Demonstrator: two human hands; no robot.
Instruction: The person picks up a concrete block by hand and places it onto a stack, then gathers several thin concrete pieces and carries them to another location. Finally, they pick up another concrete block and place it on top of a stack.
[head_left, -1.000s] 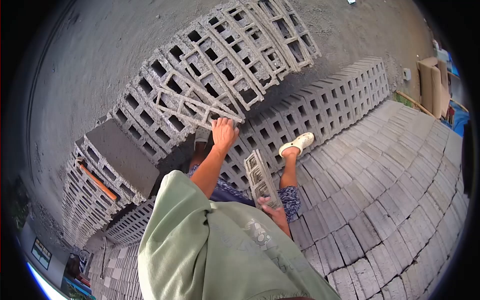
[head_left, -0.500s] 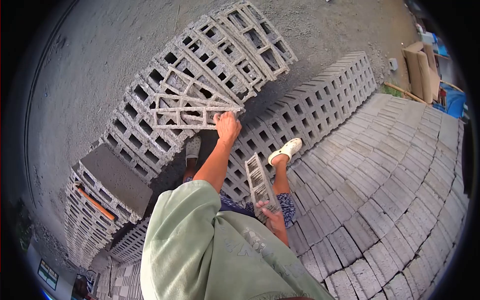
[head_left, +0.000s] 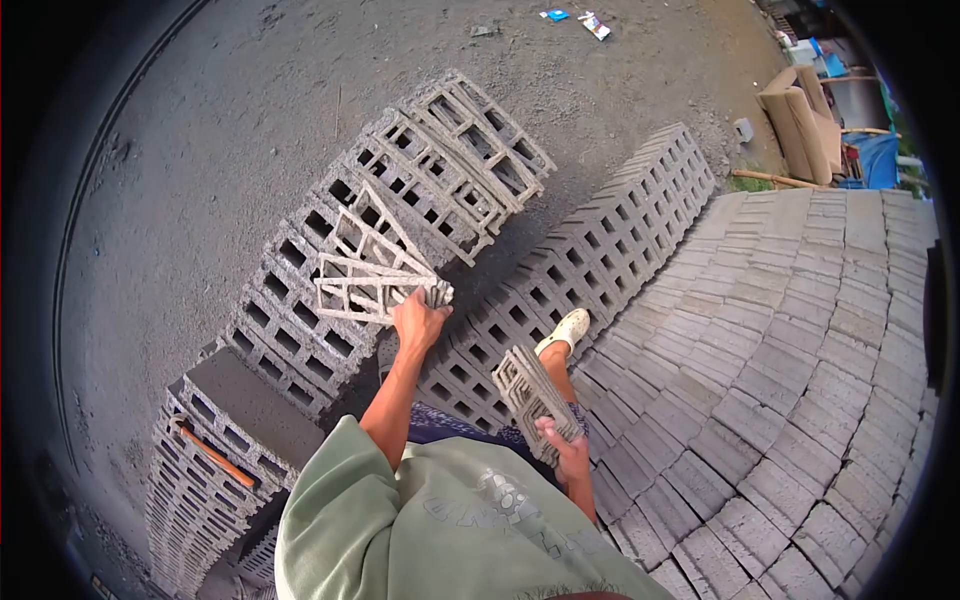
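Observation:
My left hand (head_left: 418,320) is closed round the near end of several thin, cement-caked ladder-shaped frames (head_left: 375,285), which fan out over the top of a long row of hollow concrete blocks (head_left: 290,312). My right hand (head_left: 566,452) grips a small bundle of similar ladder-shaped frames (head_left: 530,395), held tilted beside my leg. Its thumb lies across the lower end, and the other fingers are mostly hidden behind the bundle. More flat frames (head_left: 478,140) lie on the far end of the block row.
A second hollow-block row (head_left: 600,240) runs beside my clog-clad foot (head_left: 565,332). Rows of stacked solid-looking blocks (head_left: 760,400) spread to the right. An orange-handled tool (head_left: 215,452) rests on blocks at left. A brown sofa-like piece (head_left: 800,120) stands far right.
The view has shifted. My left hand has drawn its frames nearer, their ends now bunched together. The bundle in my right hand has turned, showing more of its layered frames.

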